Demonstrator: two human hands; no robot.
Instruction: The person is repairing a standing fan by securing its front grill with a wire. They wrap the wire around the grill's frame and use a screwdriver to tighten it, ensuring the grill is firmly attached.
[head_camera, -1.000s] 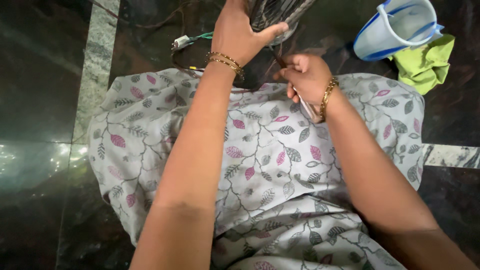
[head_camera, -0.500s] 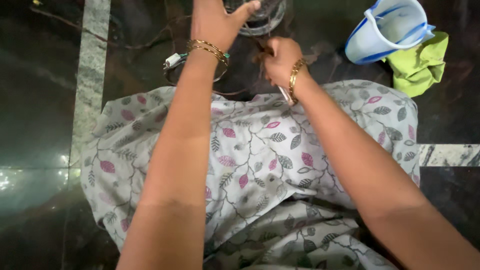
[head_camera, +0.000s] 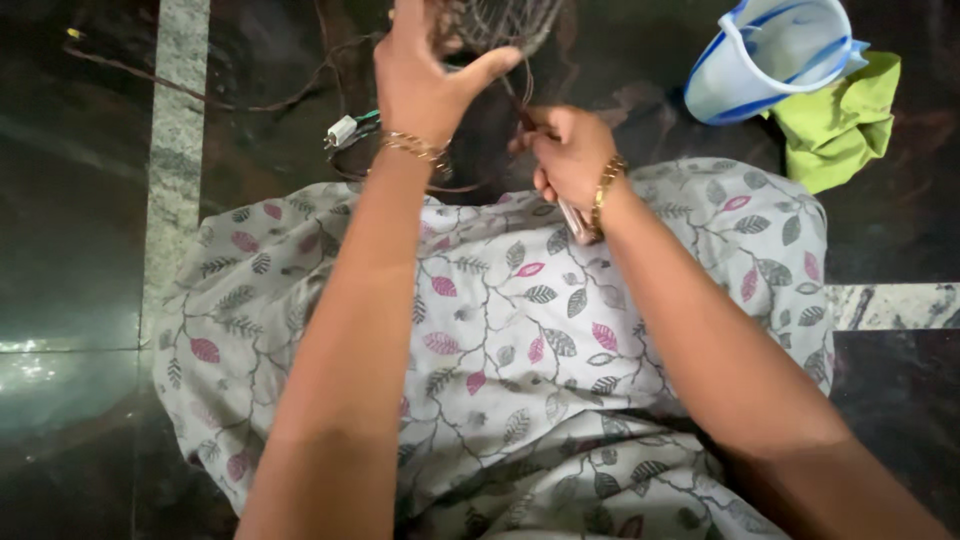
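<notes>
Hands work at a wire mesh piece at the far edge of the floor.
Left hand (head_camera: 425, 75) curls around the mesh (head_camera: 505, 22), bracing it, while the right hand (head_camera: 568, 155) is closed on a thin tool (head_camera: 575, 220), its tip meeting the mesh; jug (head_camera: 775, 55) and green cloth (head_camera: 835, 125) lie far right, clear of both arms.

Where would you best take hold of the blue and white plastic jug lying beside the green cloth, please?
Grip the jug by its blue-edged handle, coming from the left. It lies tipped on the dark floor with the handle on that side, while the green cloth crowds its right and lower side.
</notes>
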